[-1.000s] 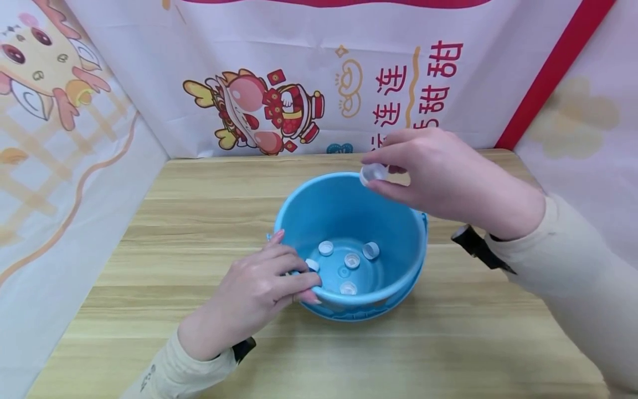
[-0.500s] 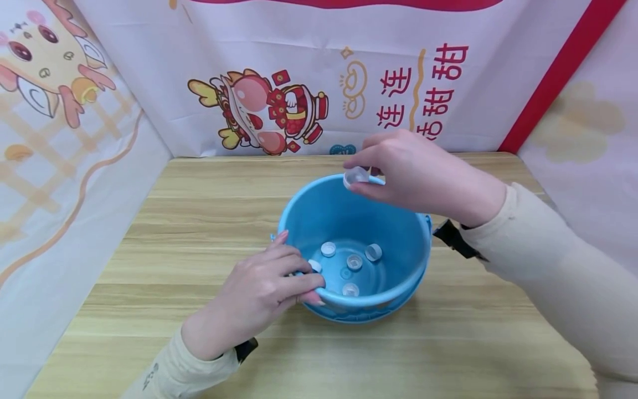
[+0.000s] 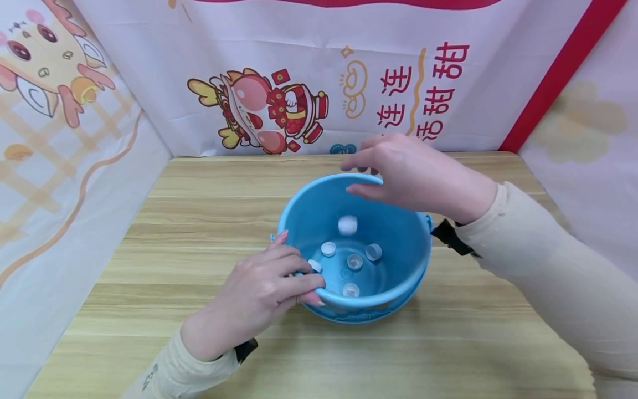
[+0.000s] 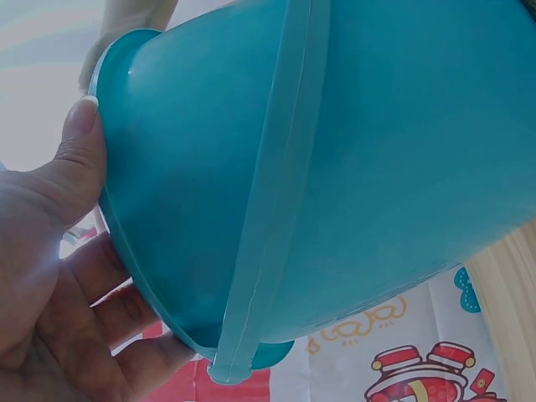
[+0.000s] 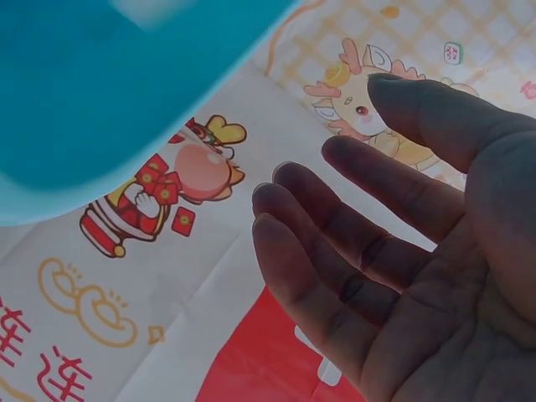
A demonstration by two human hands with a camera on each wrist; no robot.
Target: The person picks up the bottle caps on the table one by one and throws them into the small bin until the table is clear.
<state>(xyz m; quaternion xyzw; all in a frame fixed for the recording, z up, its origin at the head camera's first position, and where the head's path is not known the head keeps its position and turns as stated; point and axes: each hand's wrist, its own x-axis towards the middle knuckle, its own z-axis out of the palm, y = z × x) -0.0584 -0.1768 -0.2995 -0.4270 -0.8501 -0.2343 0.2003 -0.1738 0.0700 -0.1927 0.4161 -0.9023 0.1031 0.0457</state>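
A light-blue bucket (image 3: 401, 244) stands on the table, its mouth facing me. My left hand (image 3: 254, 285) grips its near-left rim; in the left wrist view the thumb (image 4: 79, 142) lies against that rim. Over the far rim, my right hand (image 3: 408, 174) has its thumb and fingers spread apart, with nothing between them. Below it, a motion-blurred white bottle cap (image 3: 348, 225) shows against the inner wall. Several caps, white or clear, lie on the bucket's bottom, one (image 3: 328, 249) towards the back and another (image 3: 315, 266) partly hidden by my left fingers.
A wood-grain table (image 3: 199, 221) carries the bucket. Behind it hangs a white printed cloth (image 3: 299, 33) with a cartoon figure and red characters, and printed cloth also covers both sides. The bucket's handle (image 4: 280, 184) hangs along its outside.
My right hand shifted left over the bucket, then its fingers parted and let go of the cap, which is now lower, inside the bucket. My left hand kept its grip on the rim.
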